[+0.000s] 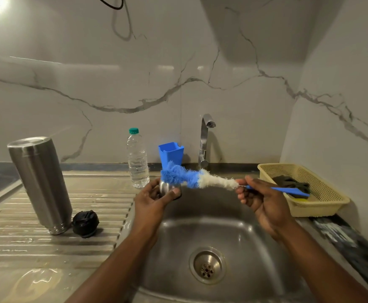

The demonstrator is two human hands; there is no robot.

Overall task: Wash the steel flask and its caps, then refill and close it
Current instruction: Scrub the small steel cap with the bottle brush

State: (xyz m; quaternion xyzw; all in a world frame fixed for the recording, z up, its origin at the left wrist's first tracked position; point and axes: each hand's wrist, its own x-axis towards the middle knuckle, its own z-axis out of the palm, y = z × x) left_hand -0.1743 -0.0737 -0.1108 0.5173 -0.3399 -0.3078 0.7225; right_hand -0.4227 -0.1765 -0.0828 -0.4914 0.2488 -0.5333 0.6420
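Note:
The steel flask (41,182) stands upside down on the ribbed drainboard at the left. A black inner cap (85,224) lies beside its mouth. Over the sink, my left hand (154,199) grips a small steel outer cap (167,189). My right hand (259,197) holds the blue handle of a bottle brush (191,178). The brush's blue and white bristles lie across the top of the steel cap.
A steel sink (255,237) with a drain lies below my hands. A tap (205,138), a blue plastic holder (171,155) and a clear water bottle (137,160) stand at the back. At the right, a yellow basket (329,193) holds a dark cloth.

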